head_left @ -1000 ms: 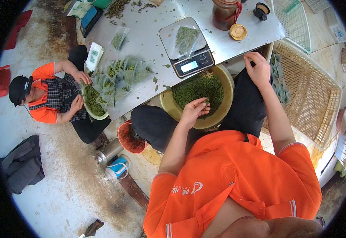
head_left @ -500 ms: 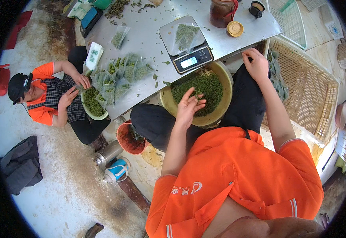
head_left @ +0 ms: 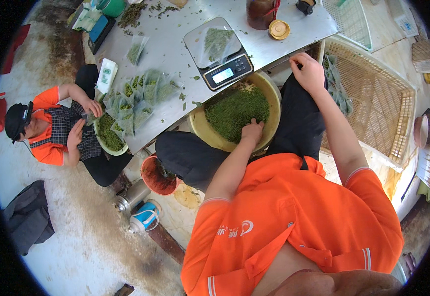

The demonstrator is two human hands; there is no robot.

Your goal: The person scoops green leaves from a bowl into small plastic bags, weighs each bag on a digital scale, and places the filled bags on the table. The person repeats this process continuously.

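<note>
My left hand (head_left: 253,131) is down in a wide yellowish basin (head_left: 273,114), its curled fingertips pressed into a heap of small green berries that look like green peppercorns (head_left: 227,116). Beyond the basin, a digital scale (head_left: 228,72) stands near the table's edge, and a clear plastic bag of the green berries (head_left: 218,43) lies on its pan. To the right, over my knee, is my right hand (head_left: 307,73), fingers curled in with nothing visible in them.
On the metal table (head_left: 168,49) lie several filled bags (head_left: 148,91), a brown jar (head_left: 260,13) and a round lid (head_left: 279,29). A co-worker (head_left: 52,126) sits at the left. A beige crate (head_left: 372,108) stands right; a red bucket (head_left: 158,175) and thermos (head_left: 145,216) stand lower left.
My left hand has gone from above the heap, fingers spread, down into the berries and a little to the right. My right hand stays curled over the knee. The whole view has shifted slightly.
</note>
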